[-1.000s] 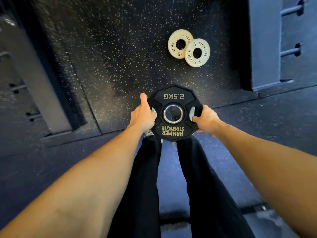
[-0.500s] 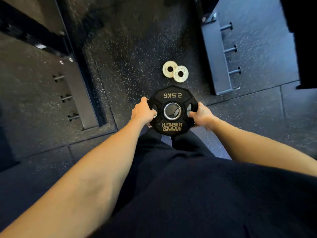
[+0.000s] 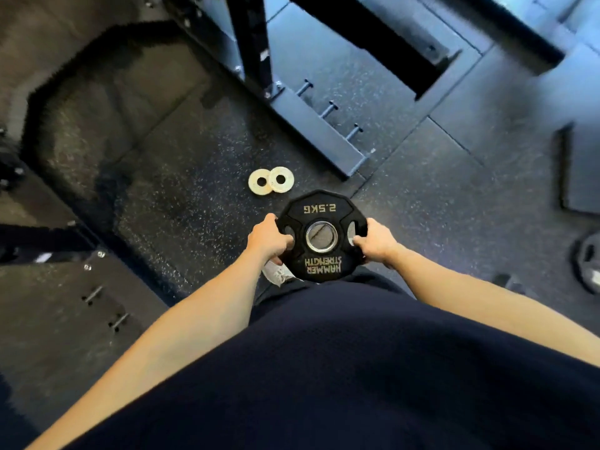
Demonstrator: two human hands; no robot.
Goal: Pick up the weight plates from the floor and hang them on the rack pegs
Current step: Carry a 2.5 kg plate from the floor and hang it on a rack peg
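Plate (image 3: 321,219) raised; hands (image 3: 268,237) grip "HAMMER STRENGTH 2.5KG".

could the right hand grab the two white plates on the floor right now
Probably not yet. The right hand and left hand both grip the black plate, held above the floor. The white plates lie uncovered ahead, so the path is free once a hand lets go and the person bends down.

Looking down from head height, a left hand (image 3: 268,238) and right hand (image 3: 376,243) grip opposite sides of a black weight plate (image 3: 321,235) marked 2.5KG, held flat above a speckled rubber floor (image 3: 181,203). Two small pale plates (image 3: 271,180) lie overlapping on the floor just beyond it. A rack post (image 3: 319,134) with three short pegs (image 3: 329,108) stands near, and what may be another dark plate (image 3: 587,261) sits blurred at the right edge.
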